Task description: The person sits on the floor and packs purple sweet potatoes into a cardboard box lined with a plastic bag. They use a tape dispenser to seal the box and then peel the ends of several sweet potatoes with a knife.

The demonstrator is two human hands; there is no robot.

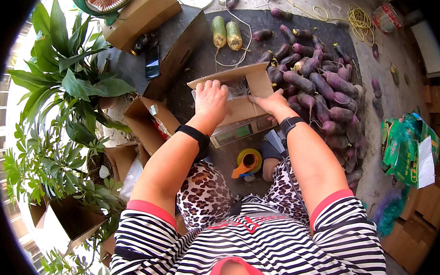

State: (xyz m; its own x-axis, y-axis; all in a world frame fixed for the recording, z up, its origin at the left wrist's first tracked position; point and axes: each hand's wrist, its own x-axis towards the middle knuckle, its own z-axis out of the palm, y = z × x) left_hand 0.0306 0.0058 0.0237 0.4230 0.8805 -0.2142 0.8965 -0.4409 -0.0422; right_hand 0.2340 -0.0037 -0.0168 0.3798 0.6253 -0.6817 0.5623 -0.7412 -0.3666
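An open cardboard box (240, 110) stands on a digital scale (239, 134) in front of me, with clear plastic partly visible inside. My left hand (211, 101) reaches over the box's near left edge, its fingertips curled down at the opening; what they touch inside is hidden. At the near right corner my right hand (274, 103) grips the cardboard, with the thumb on the wall and the fingers partly hidden below. A tape dispenser (248, 162) with yellow tape lies on the floor between my legs. Purple radishes (312, 82) are piled to the right of the box.
Two green radishes (226, 33) lie beyond the box. To the left are a low dark table (127, 63) with a phone (153, 63), an open carton (150, 122) and potted plants (74, 77). Farther right lie a green bag (406, 147) and coiled yellow rope (360, 23).
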